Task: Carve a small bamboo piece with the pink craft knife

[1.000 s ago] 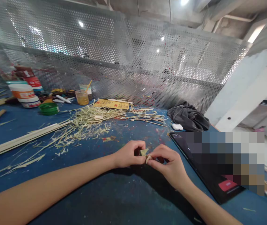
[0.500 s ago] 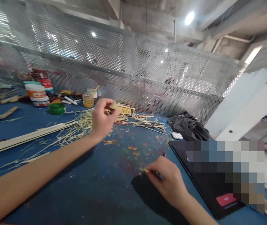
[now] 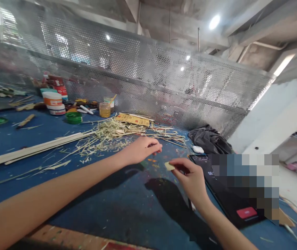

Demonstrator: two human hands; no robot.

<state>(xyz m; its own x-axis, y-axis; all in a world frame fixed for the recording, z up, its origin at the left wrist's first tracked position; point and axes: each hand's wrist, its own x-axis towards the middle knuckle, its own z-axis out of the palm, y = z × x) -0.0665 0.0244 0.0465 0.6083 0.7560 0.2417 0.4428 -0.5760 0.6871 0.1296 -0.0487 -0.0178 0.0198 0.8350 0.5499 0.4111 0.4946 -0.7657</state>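
My right hand [image 3: 191,175] pinches a small, squarish pale-yellow piece [image 3: 169,166] between thumb and fingertips, above the blue tabletop [image 3: 127,208]. What the piece is made of I cannot make out. To its left is my left hand [image 3: 145,150], fingers curled together and pointing toward the right hand. Whether anything sits in those left fingers is hidden. Behind the left hand lies a heap of thin pale shavings [image 3: 112,130], with a yellow printed strip [image 3: 132,119] on top.
Long pale strips [image 3: 39,147] lie at left. Jars [image 3: 52,99], a green lid [image 3: 74,117] and a glass of yellow liquid [image 3: 105,109] stand at the back. A tablet [image 3: 223,194], white case [image 3: 197,149] and dark cloth [image 3: 211,139] are on the right, before a perforated metal screen [image 3: 150,76].
My left hand has come down and right, away from the heap, to beside my right hand. The right hand has risen slightly, and the pale-yellow piece now shows in its fingers.
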